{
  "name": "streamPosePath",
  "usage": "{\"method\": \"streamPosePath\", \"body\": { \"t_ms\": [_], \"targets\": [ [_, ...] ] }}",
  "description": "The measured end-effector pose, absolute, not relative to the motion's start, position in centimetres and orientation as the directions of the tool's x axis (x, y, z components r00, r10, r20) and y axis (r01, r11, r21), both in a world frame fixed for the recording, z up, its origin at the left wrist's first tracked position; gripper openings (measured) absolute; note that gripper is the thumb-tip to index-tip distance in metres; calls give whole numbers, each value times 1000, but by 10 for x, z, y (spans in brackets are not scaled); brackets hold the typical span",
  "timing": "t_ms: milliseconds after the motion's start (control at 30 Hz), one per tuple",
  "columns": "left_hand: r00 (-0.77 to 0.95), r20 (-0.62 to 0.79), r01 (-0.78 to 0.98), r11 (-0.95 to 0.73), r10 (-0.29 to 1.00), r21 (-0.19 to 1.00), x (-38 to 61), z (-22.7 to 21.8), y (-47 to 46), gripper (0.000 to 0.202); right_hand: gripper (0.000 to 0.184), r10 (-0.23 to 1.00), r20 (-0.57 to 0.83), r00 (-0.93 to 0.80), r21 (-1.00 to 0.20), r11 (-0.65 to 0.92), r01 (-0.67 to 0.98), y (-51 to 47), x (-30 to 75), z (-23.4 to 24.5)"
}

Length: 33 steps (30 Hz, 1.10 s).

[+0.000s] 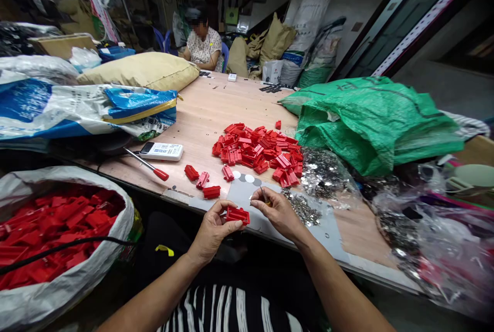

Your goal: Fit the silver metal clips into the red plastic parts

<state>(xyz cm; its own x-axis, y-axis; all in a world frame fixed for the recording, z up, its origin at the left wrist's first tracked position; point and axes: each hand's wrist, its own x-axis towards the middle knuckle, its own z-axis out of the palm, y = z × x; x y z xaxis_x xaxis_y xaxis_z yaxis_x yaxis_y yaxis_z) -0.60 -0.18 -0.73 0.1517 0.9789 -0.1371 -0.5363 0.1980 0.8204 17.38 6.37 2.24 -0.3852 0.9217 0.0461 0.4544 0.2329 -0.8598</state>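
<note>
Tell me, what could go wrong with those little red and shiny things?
The red piece sits only in the fingertips of the left hand, so it might slip and fall.

Another piece lies near the front edge of the table; a bump from the left hand could knock it off.

The right hand is close beside the loose metal bits, so it may scatter some.
</note>
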Motion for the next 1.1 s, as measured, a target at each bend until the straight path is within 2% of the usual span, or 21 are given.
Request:
{"method": "streamPosePath", "body": {
  "t_ms": [67, 233, 333, 600, 733, 867, 967, 1100],
  "targets": [
    [181, -150, -549, 226, 972, 804, -6, -5, -2, 36, 13, 909, 57, -413, -879, 242, 410, 52, 171, 27],
    [195, -169, -616, 255, 966, 746, -7, 0, -4, 47, 12, 887, 93, -452, -826, 322, 462, 35, 168, 34],
    [193, -162, -639, 249, 968, 727, -8, 1, -4, 47, 11, 865, 126, -485, -808, 373, 457, 33, 169, 34],
    [219, -146, -584, 250, 965, 772, -10, -2, -3, 41, 9, 750, 139, -647, -787, 480, 388, 29, 173, 34],
    [192, -84, -466, 166, 978, 869, -9, -9, -2, 42, 3, 798, 81, -597, -816, 397, 420, 26, 173, 30],
    [146, -18, -324, 65, 989, 944, -10, -17, 2, 53, 19, 881, -6, -473, -817, 268, 510, 23, 179, 26],
    [68, 93, -72, -88, 993, 994, -15, -24, 8, 51, 22, 876, 42, -481, -759, 341, 554, 21, 182, 21],
    [96, 285, 231, -300, 954, 926, -19, -30, 17, 38, 28, 870, 54, -491, -675, 394, 624, 20, 182, 9]
  ]
}}
